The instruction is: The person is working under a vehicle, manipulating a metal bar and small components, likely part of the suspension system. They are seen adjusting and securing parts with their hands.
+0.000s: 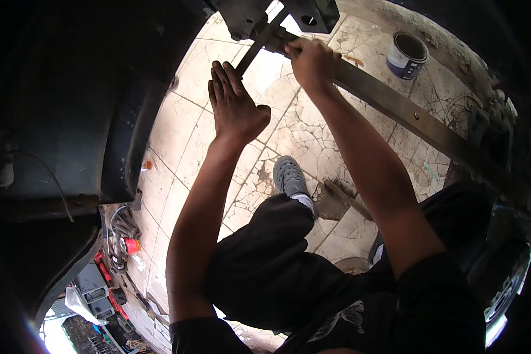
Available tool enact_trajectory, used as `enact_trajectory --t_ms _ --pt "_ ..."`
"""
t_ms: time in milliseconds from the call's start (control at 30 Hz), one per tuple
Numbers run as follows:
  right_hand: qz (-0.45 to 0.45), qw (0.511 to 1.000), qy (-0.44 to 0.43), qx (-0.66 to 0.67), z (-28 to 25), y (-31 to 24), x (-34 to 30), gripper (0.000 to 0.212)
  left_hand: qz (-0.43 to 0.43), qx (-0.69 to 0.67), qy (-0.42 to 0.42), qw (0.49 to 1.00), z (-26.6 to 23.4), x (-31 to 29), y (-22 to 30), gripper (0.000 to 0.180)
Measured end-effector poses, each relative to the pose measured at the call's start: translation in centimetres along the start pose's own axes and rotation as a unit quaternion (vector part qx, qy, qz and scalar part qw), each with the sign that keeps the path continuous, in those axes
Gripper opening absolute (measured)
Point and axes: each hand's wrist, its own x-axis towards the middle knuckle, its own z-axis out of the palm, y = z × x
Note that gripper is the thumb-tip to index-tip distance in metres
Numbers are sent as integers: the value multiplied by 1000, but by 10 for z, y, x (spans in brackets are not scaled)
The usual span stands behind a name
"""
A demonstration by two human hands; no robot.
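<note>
My left hand (233, 109) is raised with its fingers stretched out and its thumb apart. Its fingers are against or just beside the lower end of a dark, narrow bar (253, 56), which slants up to the bracket. My right hand (314, 64) is closed, fingers curled over the edge of a long metal beam (395, 109) close to its upper end. The beam runs down to the right and has a small hole in its side. Above both hands sits a dark metal bracket (242, 17); shadow hides how bar, beam and bracket join.
A paint can (407, 56) stands on the cracked tile floor (183, 127) beyond the beam. A dark vehicle panel (124, 141) hangs at the left. Cables (121, 227), a red container (131, 246) and a grey case (92, 289) lie lower left. A wooden-looking stick (348, 199) lies by my shoe.
</note>
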Motion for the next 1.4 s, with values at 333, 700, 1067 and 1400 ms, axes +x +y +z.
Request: enact_trajectory --t_ms 333,700,1067,1400 --pt "58 997 -56 15 -14 -13 14 15 1 -10 -14 1000 1 -1 -1 114" --pt "96 993 -68 -29 -21 -21 20 17 -6 -19 -25 1000 -1 -1 -3 114" --pt "109 991 -50 -56 -19 -20 19 17 -10 -7 -41 999 -9 -2 4 114" --pt "74 996 -45 -22 -20 -11 13 22 -15 0 -52 999 -6 -5 -1 118"
